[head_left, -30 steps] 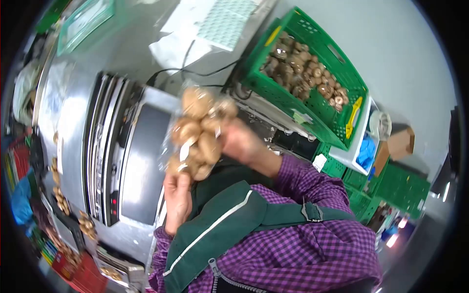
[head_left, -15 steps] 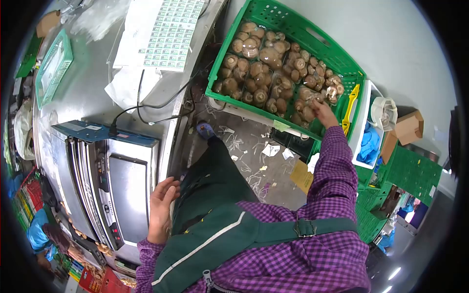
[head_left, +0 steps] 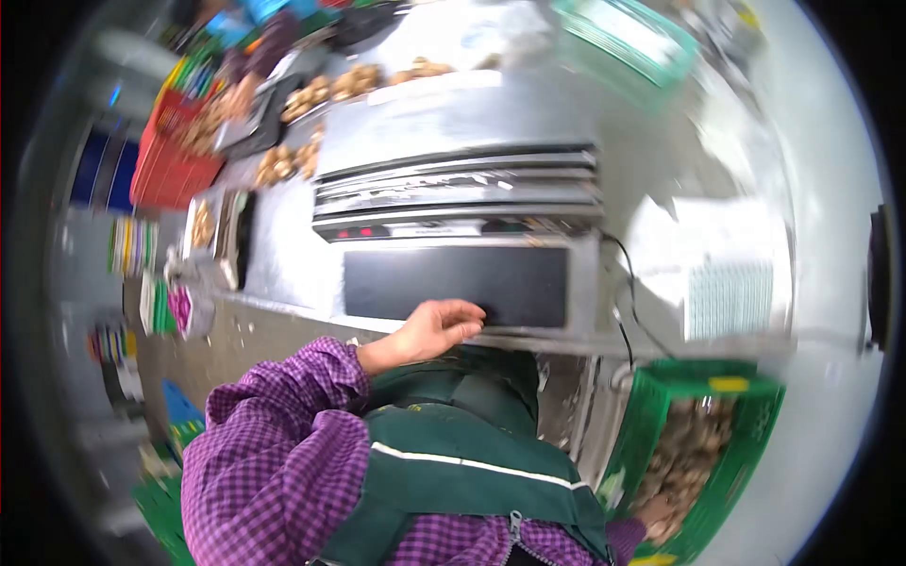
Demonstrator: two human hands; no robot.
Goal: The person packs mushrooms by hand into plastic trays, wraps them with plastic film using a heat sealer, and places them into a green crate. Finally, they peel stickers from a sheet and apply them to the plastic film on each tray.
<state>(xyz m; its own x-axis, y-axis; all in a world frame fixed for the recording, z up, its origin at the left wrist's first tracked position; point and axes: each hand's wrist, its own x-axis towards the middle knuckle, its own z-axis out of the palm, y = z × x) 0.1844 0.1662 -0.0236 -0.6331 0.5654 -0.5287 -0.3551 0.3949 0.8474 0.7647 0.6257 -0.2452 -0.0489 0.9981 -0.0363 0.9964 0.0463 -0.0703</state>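
Note:
My left hand (head_left: pixel 429 332) hovers at the front edge of a dark flat plate (head_left: pixel 453 275) on a metal machine with rollers. Its fingers reach forward, the thumb is apart, and nothing is in it. Low on the right, my right hand (head_left: pixel 653 510) is at the mushrooms (head_left: pixel 696 436) inside a green crate (head_left: pixel 769 401). Motion smears its fingers, so whether it grips any of them cannot be made out. A black cable (head_left: pixel 630 274) runs from the machine's right side.
Label sheets (head_left: pixel 727 297) lie on the steel table at the right, with a teal basket (head_left: pixel 628 38) behind. At the far left, another person's hand (head_left: pixel 243 94) is near a red crate (head_left: pixel 175 174). Loose mushrooms (head_left: pixel 357 81) lie behind the machine.
My view has swung left from the crate to face the machine, and the crate now sits lower right. My left hand is now in front of the dark plate; my right hand stays at the crate.

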